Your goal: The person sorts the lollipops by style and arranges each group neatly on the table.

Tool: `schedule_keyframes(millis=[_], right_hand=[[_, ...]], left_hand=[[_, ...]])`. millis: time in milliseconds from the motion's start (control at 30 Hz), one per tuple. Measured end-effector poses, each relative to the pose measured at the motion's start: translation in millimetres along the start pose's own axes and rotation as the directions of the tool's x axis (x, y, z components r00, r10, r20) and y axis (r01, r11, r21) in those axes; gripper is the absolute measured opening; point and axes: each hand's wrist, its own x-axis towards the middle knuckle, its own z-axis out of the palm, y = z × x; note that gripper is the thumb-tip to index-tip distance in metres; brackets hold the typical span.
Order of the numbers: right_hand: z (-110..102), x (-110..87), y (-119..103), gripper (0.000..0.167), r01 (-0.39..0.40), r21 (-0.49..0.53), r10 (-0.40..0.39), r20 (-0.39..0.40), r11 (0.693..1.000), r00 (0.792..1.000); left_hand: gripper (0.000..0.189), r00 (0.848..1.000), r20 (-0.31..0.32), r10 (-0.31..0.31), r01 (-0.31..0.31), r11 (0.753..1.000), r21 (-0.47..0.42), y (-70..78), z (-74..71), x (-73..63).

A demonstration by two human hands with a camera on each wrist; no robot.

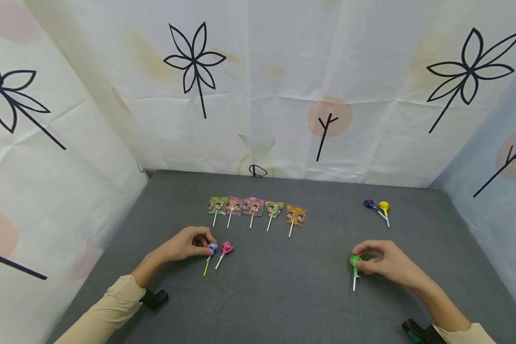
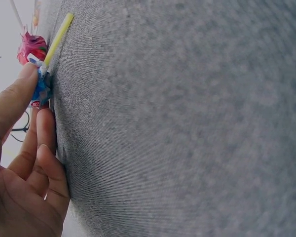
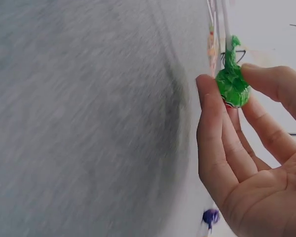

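Observation:
My left hand (image 1: 189, 244) pinches a blue lollipop (image 2: 41, 90) with a yellow stick between thumb and fingers, low at the grey table. Just right of it lies a pink lollipop (image 1: 226, 247) with a white stick, not held. On the right side, my right hand (image 1: 387, 262) grips a green lollipop (image 1: 355, 260) by its wrapped head, its white stick pointing toward me in the head view. In the right wrist view the thumb and fingertips press on the green wrapper (image 3: 233, 88). A purple lollipop (image 1: 369, 203) and a yellow lollipop (image 1: 383, 205) lie beyond that hand, sticks crossing.
Several flat-wrapped lollipops (image 1: 253, 207) lie in a row toward the back of the grey table (image 1: 275, 296), sticks toward me. White cloth (image 1: 275, 57) with printed flowers hangs behind and at both sides. A black wrist device (image 1: 155, 299) sits on the left wrist.

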Motion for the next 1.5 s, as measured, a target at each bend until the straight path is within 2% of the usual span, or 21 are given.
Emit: schedule_keyframes(millis=[467,767,1167,1500], right_hand=[[24.8,34.9,-10.9,0.038,0.111,0.079,-0.107,-0.049,0.991,0.993],[43.0,60.6,-23.1,0.029,0.16,0.09,-0.154,-0.075,0.983,0.985],[78.3,89.0,-41.0,0.032,0.167,0.188,-0.161,-0.045,0.968,0.986],[118.6,113.0,-50.4,0.027,0.168,0.254,-0.193,0.076,0.952,0.978]], left_hand=[[0.014,1.0,0.006,-0.002,0.002,1.0,0.006,1.9,-0.4,2.0],[0.014,1.0,0.011,-0.015,0.015,1.0,0.004,0.4,-1.0,2.0],[0.014,1.0,0.013,-0.021,0.021,1.0,0.014,0.0,-1.0,2.9],[0.015,1.0,0.013,-0.021,0.021,1.0,0.008,2.1,-1.1,3.0]])
